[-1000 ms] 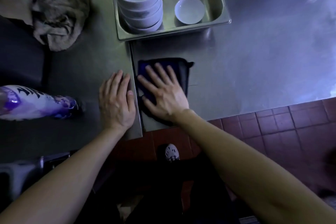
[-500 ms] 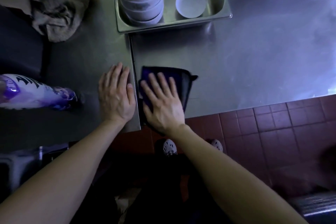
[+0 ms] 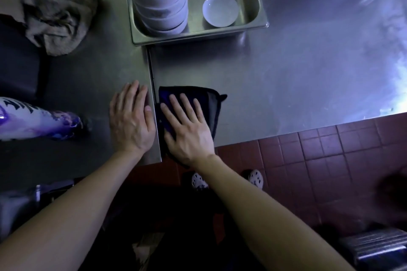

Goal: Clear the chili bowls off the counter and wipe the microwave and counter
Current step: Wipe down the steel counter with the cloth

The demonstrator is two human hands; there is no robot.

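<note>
Just in front of the steel pan, on the near strip of the counter, your right hand lay flat on the folded dark cloth. Its fingers were straight and spread, pressing the cloth down rather than gripping it. The cloth's near end reached past the counter edge under your wrist. Your left hand rested palm-down on bare steel just left of the cloth, across the seam that ran forward from the pan's front rim. Its fingers were straight and close together, holding nothing. Inside the pan, a stack of white bowls stood at the left end, with one small white bowl apart to the right. Left of the pan lay a crumpled grey rag, and further forward and left of it a purple-and-white bottle.
</note>
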